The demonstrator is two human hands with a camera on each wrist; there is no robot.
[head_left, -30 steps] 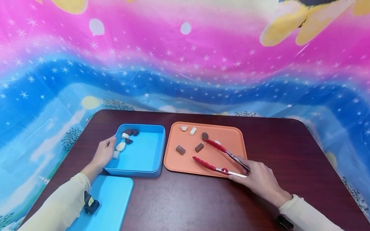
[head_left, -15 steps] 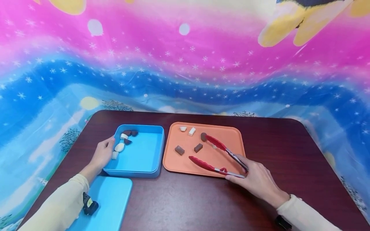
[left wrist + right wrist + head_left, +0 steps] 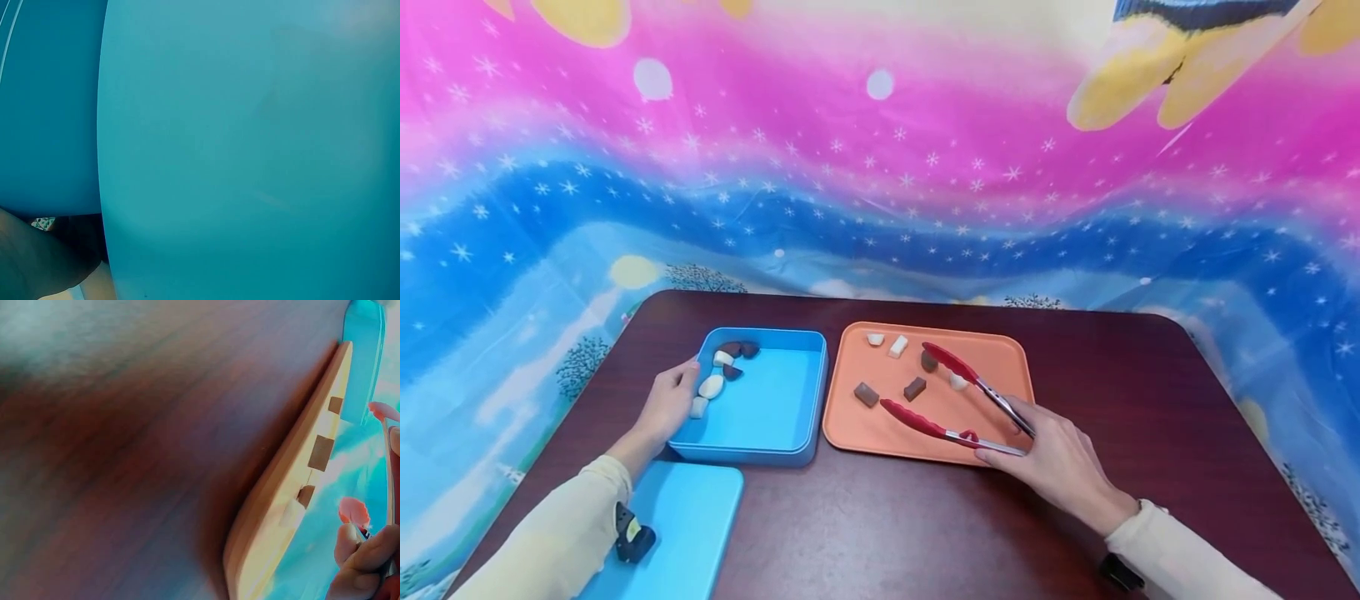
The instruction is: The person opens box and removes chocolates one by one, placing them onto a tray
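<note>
In the head view my left hand (image 3: 672,402) grips the left wall of the blue box (image 3: 822,392), its thumb at the rim. Several brown and white chocolate-like pieces, such as an oval white piece (image 3: 711,386), lie along that side inside. My right hand (image 3: 1063,458) holds red-tipped metal tongs (image 3: 955,435), their arms spread over the orange tray (image 3: 850,433). Between the tips lies a brown block (image 3: 914,388); a round brown piece (image 3: 928,362) is partly covered by the upper tip. Another brown block (image 3: 866,394) sits left of the lower tip.
Two white pieces, one a small bar (image 3: 898,346), lie at the tray's back; another white piece (image 3: 958,381) is by the upper tong arm. A blue lid (image 3: 692,525) lies before the box on the dark wooden table (image 3: 850,533). A patterned cloth (image 3: 850,167) hangs behind.
The tongs have shifted a little left and away from me over the tray, still spread with nothing held in them. My left hand stays at the box wall.
</note>
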